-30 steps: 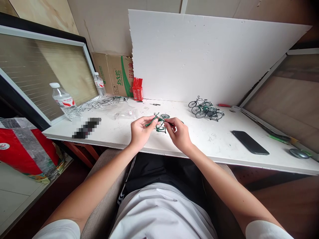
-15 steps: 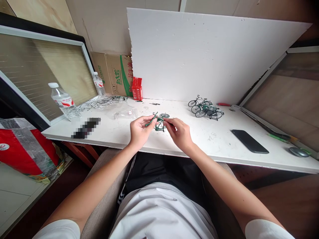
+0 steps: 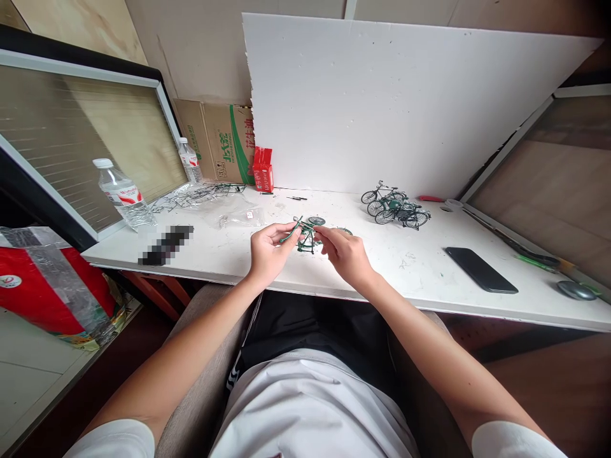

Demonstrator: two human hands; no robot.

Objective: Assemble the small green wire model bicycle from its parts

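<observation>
My left hand (image 3: 272, 253) is closed in a pinch on a slim curved green bicycle part (image 3: 290, 236). Opposite it, my right hand (image 3: 347, 254) is also closed, its fingertips on a thin rod-like tool (image 3: 308, 226) whose tip meets the green part; my fingers hide most of the tool. Just beyond and below the fingertips is a small dark green model bicycle frame (image 3: 306, 247). One loose spoked wheel (image 3: 316, 221) lies behind the hands, and another wheel (image 3: 344, 231) shows partly behind my right hand.
Assembled model bicycles (image 3: 395, 207) stand at the back right. A phone (image 3: 481, 270) and a mouse (image 3: 575, 291) lie on the right. To the left are parts sprues (image 3: 200, 196), a clear plastic bag (image 3: 241, 217), a water bottle (image 3: 125, 194) and a red box (image 3: 263, 170).
My right hand has shifted slightly right and its fingers have changed position on the tool. The wheel behind it now shows. My left hand keeps its pinch almost unmoved.
</observation>
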